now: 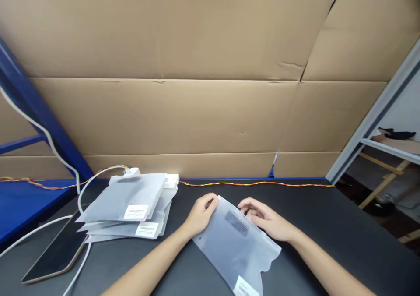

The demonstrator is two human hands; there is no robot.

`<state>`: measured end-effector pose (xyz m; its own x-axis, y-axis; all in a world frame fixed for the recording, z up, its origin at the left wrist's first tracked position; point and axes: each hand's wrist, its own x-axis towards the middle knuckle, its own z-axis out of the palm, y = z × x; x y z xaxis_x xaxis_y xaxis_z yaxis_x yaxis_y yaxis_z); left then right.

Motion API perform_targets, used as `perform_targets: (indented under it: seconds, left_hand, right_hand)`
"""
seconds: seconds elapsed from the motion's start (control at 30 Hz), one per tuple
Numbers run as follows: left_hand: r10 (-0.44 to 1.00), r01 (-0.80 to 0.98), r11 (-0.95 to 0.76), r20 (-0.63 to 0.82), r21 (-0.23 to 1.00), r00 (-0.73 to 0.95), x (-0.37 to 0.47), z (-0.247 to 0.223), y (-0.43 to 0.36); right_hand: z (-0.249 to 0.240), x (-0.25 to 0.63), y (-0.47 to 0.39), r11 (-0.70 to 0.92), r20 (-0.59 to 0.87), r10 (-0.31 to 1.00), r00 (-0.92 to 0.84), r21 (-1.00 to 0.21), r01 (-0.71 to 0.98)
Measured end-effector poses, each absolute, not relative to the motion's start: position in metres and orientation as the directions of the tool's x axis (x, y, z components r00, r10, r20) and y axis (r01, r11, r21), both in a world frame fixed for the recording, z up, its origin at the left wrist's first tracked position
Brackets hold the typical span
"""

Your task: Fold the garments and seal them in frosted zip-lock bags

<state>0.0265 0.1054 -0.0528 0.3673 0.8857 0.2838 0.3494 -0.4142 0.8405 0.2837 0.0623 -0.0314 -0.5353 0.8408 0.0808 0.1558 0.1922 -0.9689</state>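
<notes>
A frosted plastic bag point(234, 248) with a dark printed block and a white barcode label lies tilted over the black table in front of me. Thumb and fingers of my left hand point(202, 213) pinch its upper left corner. Along the upper right edge, my right hand point(267, 220) is curled with its fingertips at the bag's rim. What the bag contains, if anything, cannot be made out through the cloudy plastic. To the left, a stack of similar frosted bags point(123, 199) with white barcode labels sits near my left forearm.
A white power strip point(171, 181) is partly under the stack. A dark tablet or phone point(54, 254) lies at left beside white cables point(85, 191). Twisted red-yellow wires point(249, 183) run along the back edge, below a cardboard wall point(197, 116). Metal posts point(367, 112) flank the table point(311, 208).
</notes>
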Motion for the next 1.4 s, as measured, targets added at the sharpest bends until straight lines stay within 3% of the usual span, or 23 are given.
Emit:
perform_targets:
  seconds: [0.4, 0.57, 0.67, 0.87, 1.17, 1.4]
  left_hand:
    - [0.82, 0.388, -0.521, 0.32, 0.76, 0.474, 0.033, -0.045, 0.094]
    - [0.777, 0.424, -0.584, 0.326, 0.692, 0.538, 0.039, -0.04, 0.083]
    - [0.771, 0.452, -0.593, 0.308, 0.667, 0.557, 0.04, -0.039, 0.082]
    - [0.781, 0.483, -0.583, 0.286, 0.654, 0.556, 0.043, -0.043, 0.085]
    - [0.853, 0.602, -0.519, 0.317, 0.607, 0.415, 0.046, -0.053, 0.089]
    - [0.873, 0.707, -0.486, 0.331, 0.513, 0.359, 0.045, -0.059, 0.09]
  right_hand:
    - [-0.024, 0.276, 0.052, 0.275, -0.062, 0.762, -0.645, -0.87, 0.408]
    - [-0.026, 0.255, 0.044, 0.395, 0.021, 0.769, -0.639, -0.801, 0.45]
    - [-0.031, 0.254, 0.047, 0.381, 0.044, 0.753, -0.657, -0.844, 0.379]
    - [-0.045, 0.277, 0.064, 0.096, -0.059, 0.882, -0.468, -0.949, 0.3]
    - [-0.062, 0.287, 0.092, 0.079, 0.067, 0.994, -0.086, -0.986, 0.144]
    - [-0.079, 0.289, 0.108, 0.207, 0.195, 0.944, 0.266, -0.978, -0.016]
